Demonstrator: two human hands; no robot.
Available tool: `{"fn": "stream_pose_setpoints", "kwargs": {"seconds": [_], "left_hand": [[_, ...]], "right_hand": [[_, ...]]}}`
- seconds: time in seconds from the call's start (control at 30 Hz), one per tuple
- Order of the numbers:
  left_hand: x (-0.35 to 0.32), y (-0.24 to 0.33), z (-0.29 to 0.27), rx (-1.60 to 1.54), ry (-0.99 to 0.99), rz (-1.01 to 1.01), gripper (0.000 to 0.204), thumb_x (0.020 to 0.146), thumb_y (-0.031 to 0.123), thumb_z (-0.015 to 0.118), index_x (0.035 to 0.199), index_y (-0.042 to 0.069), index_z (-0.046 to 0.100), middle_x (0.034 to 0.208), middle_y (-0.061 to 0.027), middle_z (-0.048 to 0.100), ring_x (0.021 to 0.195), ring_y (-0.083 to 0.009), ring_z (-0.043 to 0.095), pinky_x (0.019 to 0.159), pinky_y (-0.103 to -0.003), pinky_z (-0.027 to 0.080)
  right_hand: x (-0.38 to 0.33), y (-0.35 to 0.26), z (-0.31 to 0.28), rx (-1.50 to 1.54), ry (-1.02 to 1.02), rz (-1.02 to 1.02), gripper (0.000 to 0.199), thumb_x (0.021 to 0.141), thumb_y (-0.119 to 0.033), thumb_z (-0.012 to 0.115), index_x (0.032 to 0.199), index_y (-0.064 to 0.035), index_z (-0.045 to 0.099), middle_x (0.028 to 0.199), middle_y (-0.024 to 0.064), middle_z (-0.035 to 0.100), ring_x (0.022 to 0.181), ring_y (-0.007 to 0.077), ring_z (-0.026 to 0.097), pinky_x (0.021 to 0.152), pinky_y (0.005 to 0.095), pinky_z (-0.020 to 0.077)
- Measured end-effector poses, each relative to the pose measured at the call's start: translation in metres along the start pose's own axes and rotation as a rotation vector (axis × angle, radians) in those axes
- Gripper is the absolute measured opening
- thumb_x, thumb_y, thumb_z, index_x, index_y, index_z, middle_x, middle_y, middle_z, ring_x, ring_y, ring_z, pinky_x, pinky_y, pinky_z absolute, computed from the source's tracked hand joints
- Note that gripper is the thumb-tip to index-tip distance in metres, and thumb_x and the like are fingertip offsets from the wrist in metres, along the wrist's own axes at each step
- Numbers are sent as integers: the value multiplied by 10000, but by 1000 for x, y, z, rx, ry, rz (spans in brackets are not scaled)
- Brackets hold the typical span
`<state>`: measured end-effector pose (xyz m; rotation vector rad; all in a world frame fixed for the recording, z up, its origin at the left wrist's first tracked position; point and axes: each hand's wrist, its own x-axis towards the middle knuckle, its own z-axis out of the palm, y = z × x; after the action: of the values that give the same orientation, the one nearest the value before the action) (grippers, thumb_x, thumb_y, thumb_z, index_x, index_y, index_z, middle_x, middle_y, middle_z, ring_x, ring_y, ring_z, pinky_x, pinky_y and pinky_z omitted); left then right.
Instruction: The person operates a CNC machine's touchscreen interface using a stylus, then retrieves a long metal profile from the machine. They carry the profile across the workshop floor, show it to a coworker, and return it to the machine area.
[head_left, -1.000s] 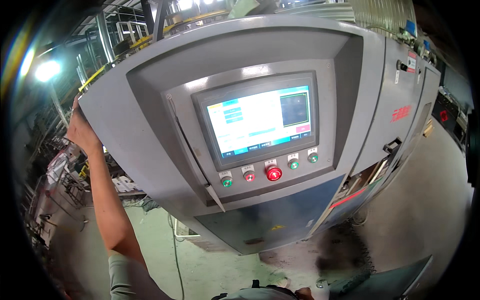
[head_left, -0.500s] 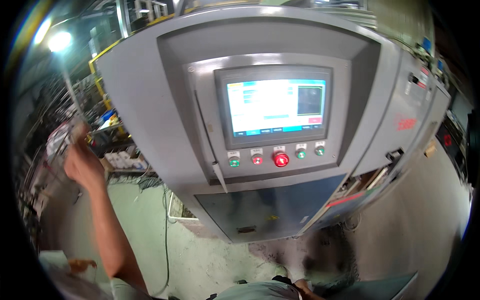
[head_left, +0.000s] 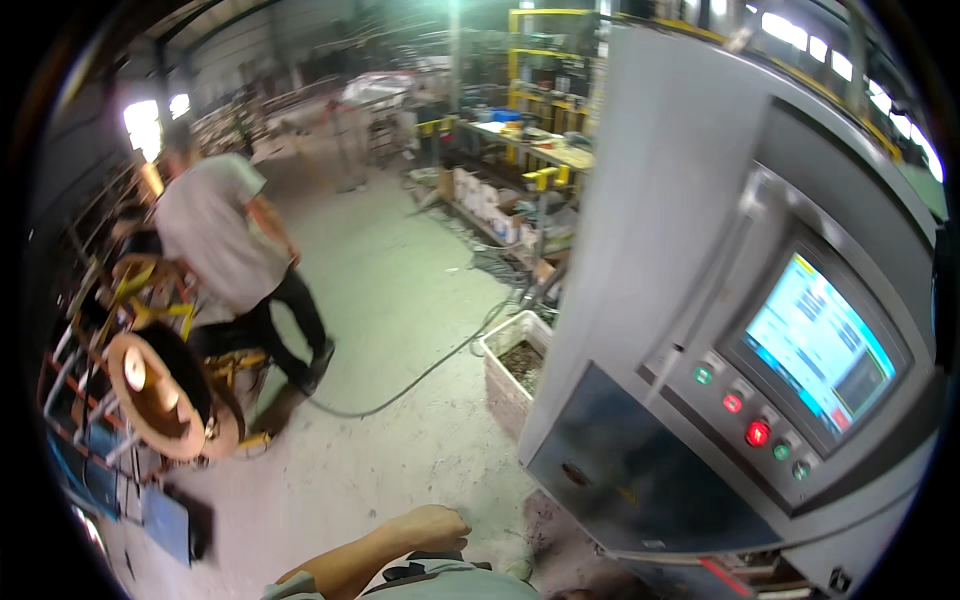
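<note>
My left hand (head_left: pixel 432 527) is curled into a fist in front of my waist, above the floor. Its palm side is hidden, so anything inside it cannot be made out. At the bottom edge a small sliver may belong to my right hand, but no fingers show. To the right stands a grey machine cabinet (head_left: pixel 640 230) with a lit screen (head_left: pixel 815 345). Below the screen runs a row of green and red buttons, including a larger red button (head_left: pixel 757 432). Neither hand is seen touching the cabinet.
A white-rimmed bin (head_left: pixel 492 350) stands beside the cabinet. A dark cable (head_left: pixel 400 398) crosses the floor. On the left, another person (head_left: pixel 225 235) is beside a large round brown part (head_left: pixel 150 395). A cluttered workbench (head_left: pixel 545 150) and several boxes (head_left: pixel 485 205) are farther back.
The view has swung left, shifting the cabinet to the right and bringing the other person into sight. My left hand has dropped from its raised, outstretched place to my waist.
</note>
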<state>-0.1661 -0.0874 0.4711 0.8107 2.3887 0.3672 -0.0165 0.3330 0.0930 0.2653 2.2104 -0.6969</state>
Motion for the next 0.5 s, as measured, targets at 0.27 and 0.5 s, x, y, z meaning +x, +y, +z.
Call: {"fn": "stream_pose_setpoints", "kwargs": {"seconds": [0.27,0.5], "left_hand": [[-54,-55,16,-75,125,-159,241,759,205,583,746,-10,691,778,-205,679,757,-382,673,688,-473,528],[-112,-156,14,-226,278,-245,235,793,212,587,764,11,705,784,-200,683,766,-383,672,706,-473,535]], "right_hand": [[13,-115,-30,-494,122,-363,377,858,-371,530,884,-60,741,888,178,714,826,356,672,732,468,513],[61,-280,-45,-130,-57,-198,412,846,-381,574,937,-8,725,948,197,698,813,353,683,758,439,540]]}}
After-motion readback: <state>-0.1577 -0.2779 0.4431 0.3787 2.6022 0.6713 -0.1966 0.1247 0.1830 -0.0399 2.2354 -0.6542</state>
